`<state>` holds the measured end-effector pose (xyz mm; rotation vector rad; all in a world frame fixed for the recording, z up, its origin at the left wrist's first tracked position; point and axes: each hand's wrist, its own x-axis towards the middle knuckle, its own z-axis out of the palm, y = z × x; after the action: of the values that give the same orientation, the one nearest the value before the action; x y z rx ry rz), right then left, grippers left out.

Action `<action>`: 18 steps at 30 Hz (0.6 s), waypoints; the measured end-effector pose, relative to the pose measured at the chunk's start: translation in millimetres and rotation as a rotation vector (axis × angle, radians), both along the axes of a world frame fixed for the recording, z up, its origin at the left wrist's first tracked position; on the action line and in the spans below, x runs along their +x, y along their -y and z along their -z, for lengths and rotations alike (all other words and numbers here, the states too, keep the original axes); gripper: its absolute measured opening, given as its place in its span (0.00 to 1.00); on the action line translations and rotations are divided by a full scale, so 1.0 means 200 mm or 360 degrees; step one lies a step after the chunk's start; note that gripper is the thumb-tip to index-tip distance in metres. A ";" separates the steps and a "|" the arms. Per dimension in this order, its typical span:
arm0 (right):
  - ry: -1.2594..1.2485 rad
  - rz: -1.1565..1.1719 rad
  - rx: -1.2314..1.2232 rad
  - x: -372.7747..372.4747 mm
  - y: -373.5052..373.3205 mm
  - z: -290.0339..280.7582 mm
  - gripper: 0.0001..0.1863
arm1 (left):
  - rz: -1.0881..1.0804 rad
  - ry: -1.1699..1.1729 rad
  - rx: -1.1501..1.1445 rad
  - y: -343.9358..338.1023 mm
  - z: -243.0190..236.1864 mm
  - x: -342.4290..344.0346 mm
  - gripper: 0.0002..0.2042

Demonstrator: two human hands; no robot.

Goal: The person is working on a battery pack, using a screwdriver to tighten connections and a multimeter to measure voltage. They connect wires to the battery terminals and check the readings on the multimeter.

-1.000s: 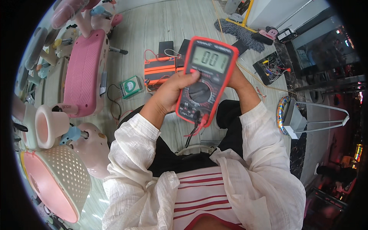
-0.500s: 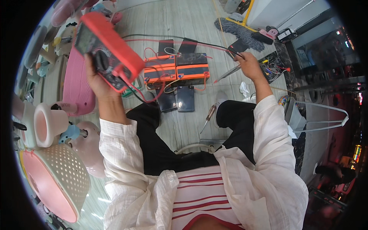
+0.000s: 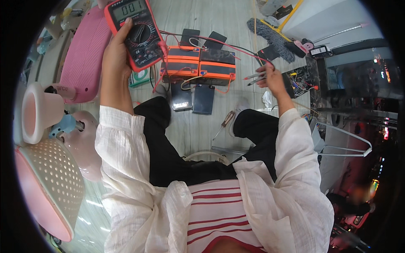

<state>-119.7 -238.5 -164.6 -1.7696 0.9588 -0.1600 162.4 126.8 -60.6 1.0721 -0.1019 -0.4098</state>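
Observation:
My left hand is closed around a red and black multimeter, thumb on its face beside the dial. The meter's screen faces up and shows a reading. A red and a black lead run from it across to my right hand, which pinches two test probes side by side, tips pointing left. Between and below the hands, a block of orange and black batteries stands on the floor, joined by short wires. The probe tips are apart from the batteries. Dark flat plates lie around the block.
A screwdriver lies by my right foot. Tangled wires sit in a box to the right, near a grey mop. Pink ride-on parts and a perforated basket crowd the left. A green box is behind my left wrist.
The multimeter has turned from tilted to face up, its screen now readable, and my left thumb has come onto its front. The probes in my right hand have swung to point more leftward.

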 end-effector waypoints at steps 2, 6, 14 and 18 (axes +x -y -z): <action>0.0097 -0.0177 0.0074 0.04 -0.16 0.09 0.29 | -0.0055 0.0016 0.0038 0.00 0.00 0.00 0.19; 0.0173 -0.0193 0.0366 0.07 -0.51 0.43 0.20 | -0.0054 -0.0018 -0.0031 -0.03 -0.02 -0.09 0.18; 0.0417 -0.0840 -0.0636 -0.02 -0.78 0.96 0.09 | -0.0023 -0.0411 -0.0275 -0.31 -0.03 -0.57 0.17; 0.0378 -0.0409 0.0012 0.12 -0.56 0.85 0.07 | -0.0066 -0.0733 -0.0186 -0.38 0.07 -0.66 0.17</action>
<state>-95.1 -126.1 -335.1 -1.8025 0.5564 -0.1962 31.2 201.8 -75.2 0.8414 0.3019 -0.5959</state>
